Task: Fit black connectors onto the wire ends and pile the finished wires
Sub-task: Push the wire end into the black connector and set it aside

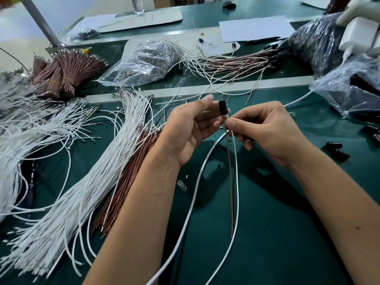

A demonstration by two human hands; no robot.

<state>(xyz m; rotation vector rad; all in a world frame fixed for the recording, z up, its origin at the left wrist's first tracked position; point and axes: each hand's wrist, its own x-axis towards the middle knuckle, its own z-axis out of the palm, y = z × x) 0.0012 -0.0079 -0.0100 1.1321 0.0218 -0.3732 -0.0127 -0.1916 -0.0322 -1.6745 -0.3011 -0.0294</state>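
Black plastic forms the connector (223,107), which is held above the green worktop (277,233) at centre scene, between the two hands. Its long axis runs near-to-far, tilted slightly left at the far end; the open socket end appears to face near, toward the wire ends. The left hand (192,129) holds the connector from the left, its fingers curled and the thumb (202,100) extended past the far side of the body. The right hand (265,128) is just beside and nearer, its fingers (233,122) pinched on a red wire (230,177) and a thin white wire (237,192) directly below the connector's near end. Both wires hang toward the near edge, roughly in line with the connector axis. Whether the terminals are seated cannot be determined; the fingers hide the junction. Judgement: insertion requires a push from the right hand along that axis, away from the viewer, while the left hand braces. Finished wires (236,63) with black ends lie far right; loose white wires (115,145) lie left.
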